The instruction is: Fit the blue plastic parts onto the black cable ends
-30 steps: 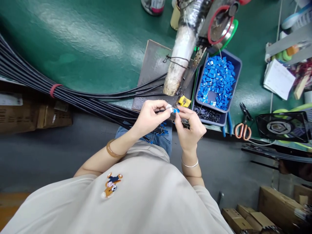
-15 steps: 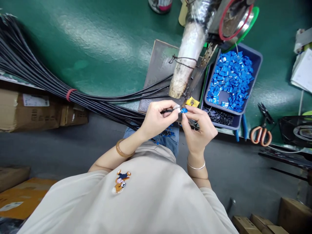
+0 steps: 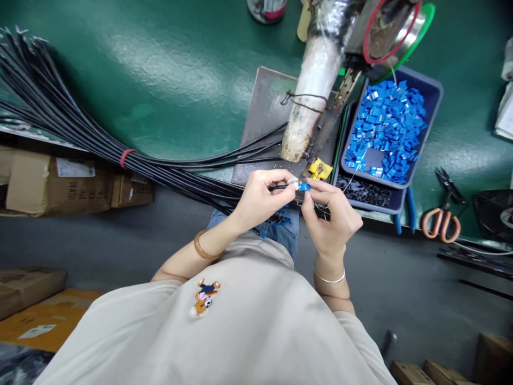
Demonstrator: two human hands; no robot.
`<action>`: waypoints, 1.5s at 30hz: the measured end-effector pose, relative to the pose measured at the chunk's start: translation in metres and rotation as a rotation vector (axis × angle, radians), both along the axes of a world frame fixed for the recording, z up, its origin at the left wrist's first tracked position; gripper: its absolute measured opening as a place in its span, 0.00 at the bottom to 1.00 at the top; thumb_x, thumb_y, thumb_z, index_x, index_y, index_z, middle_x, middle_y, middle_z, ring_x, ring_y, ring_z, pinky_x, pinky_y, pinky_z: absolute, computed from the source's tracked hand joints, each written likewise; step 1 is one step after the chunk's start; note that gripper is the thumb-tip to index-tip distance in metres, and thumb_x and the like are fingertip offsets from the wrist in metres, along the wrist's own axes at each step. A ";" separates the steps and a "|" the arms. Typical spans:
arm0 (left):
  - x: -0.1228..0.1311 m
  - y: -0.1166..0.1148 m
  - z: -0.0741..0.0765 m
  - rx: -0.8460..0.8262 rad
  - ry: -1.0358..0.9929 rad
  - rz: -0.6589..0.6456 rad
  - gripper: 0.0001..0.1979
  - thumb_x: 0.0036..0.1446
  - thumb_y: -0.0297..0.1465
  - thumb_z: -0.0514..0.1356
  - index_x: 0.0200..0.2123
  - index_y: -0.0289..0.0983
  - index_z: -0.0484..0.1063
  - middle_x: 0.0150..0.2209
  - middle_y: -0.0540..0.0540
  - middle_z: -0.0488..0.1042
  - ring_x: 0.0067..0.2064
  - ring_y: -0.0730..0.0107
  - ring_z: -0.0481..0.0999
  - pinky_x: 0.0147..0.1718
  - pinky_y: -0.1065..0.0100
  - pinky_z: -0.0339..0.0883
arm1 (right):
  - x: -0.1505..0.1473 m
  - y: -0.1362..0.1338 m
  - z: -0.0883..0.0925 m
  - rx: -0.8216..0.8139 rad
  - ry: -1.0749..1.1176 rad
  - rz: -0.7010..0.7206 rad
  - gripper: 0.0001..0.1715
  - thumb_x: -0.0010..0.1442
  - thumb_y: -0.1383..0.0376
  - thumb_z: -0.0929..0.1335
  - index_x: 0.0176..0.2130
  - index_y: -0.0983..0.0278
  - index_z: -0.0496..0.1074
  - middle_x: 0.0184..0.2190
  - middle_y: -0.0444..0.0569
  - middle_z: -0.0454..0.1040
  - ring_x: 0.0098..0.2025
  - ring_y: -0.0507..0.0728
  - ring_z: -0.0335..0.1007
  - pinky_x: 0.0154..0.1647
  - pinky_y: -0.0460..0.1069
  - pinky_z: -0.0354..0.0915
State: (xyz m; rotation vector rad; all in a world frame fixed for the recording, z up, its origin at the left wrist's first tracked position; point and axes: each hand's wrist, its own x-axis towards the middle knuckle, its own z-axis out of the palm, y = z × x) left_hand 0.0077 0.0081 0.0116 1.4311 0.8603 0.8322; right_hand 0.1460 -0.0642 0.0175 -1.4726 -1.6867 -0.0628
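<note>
My left hand [image 3: 269, 193] pinches the end of a black cable [image 3: 278, 187], with something whitish at its fingertips. Between thumb and fingers of my right hand [image 3: 329, 211] is a small blue circuit board [image 3: 304, 187], held against the cable end. Right above both hands is the tip of a soldering iron [image 3: 308, 170], fixed on a stand and wrapped near a white, stained nozzle [image 3: 297, 141]. Beside the tip sits a yellow piece [image 3: 320, 169]. Whether the cable's wires are joined to the board is too small to tell.
A bundle of black cables [image 3: 168, 174], tied with a red band [image 3: 126, 158], runs left along the green table [image 3: 168, 107]. At right stand a bin of blue boards [image 3: 435, 107], orange-handled scissors [image 3: 441, 224] and blue-handled pliers [image 3: 411, 208]. Cardboard boxes [image 3: 80, 184] lie below the table edge.
The whole view has shifted slightly, so things sit a little further right. The blue board now shows flatter between my fingers. Both hands keep their pinch near the iron tip.
</note>
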 end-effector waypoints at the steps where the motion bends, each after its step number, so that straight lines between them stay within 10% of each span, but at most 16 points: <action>1: 0.000 0.000 0.000 -0.004 -0.002 -0.003 0.08 0.55 0.28 0.59 0.25 0.31 0.71 0.23 0.51 0.66 0.26 0.80 0.61 0.25 0.77 0.56 | 0.000 -0.001 0.001 -0.008 0.015 0.001 0.10 0.55 0.75 0.71 0.36 0.62 0.71 0.39 0.49 0.81 0.42 0.53 0.79 0.44 0.46 0.74; 8: -0.001 -0.004 -0.006 0.029 -0.039 0.040 0.06 0.57 0.29 0.61 0.31 0.31 0.74 0.26 0.50 0.70 0.26 0.79 0.64 0.25 0.75 0.58 | -0.002 0.000 0.000 -0.020 0.045 -0.054 0.07 0.57 0.73 0.71 0.36 0.62 0.72 0.40 0.48 0.81 0.43 0.53 0.79 0.44 0.47 0.74; 15: -0.004 -0.010 -0.015 0.606 0.102 0.178 0.07 0.61 0.26 0.59 0.37 0.30 0.77 0.28 0.46 0.74 0.30 0.75 0.69 0.32 0.73 0.65 | -0.004 0.007 0.000 -0.046 0.079 -0.073 0.06 0.58 0.72 0.71 0.33 0.62 0.72 0.39 0.46 0.81 0.42 0.53 0.79 0.45 0.48 0.73; 23: -0.002 -0.010 -0.020 0.823 0.115 0.238 0.08 0.62 0.23 0.56 0.40 0.29 0.76 0.30 0.43 0.75 0.33 0.74 0.73 0.34 0.73 0.69 | -0.005 0.008 0.006 -0.023 0.056 -0.079 0.05 0.58 0.71 0.71 0.34 0.61 0.73 0.40 0.45 0.81 0.43 0.53 0.79 0.45 0.49 0.74; 38: -0.003 -0.015 -0.016 0.728 0.180 0.185 0.09 0.64 0.25 0.55 0.39 0.30 0.76 0.30 0.45 0.74 0.31 0.74 0.72 0.33 0.74 0.66 | -0.005 0.002 0.002 -0.003 -0.041 -0.062 0.07 0.58 0.73 0.70 0.36 0.61 0.71 0.40 0.46 0.81 0.42 0.53 0.79 0.45 0.47 0.74; 45: -0.016 -0.021 -0.015 0.201 0.063 -0.177 0.08 0.59 0.31 0.61 0.31 0.32 0.76 0.26 0.49 0.76 0.26 0.78 0.70 0.26 0.76 0.63 | 0.007 -0.015 0.007 -0.031 0.330 -0.122 0.05 0.60 0.69 0.69 0.37 0.60 0.73 0.30 0.40 0.79 0.22 0.48 0.73 0.20 0.44 0.66</action>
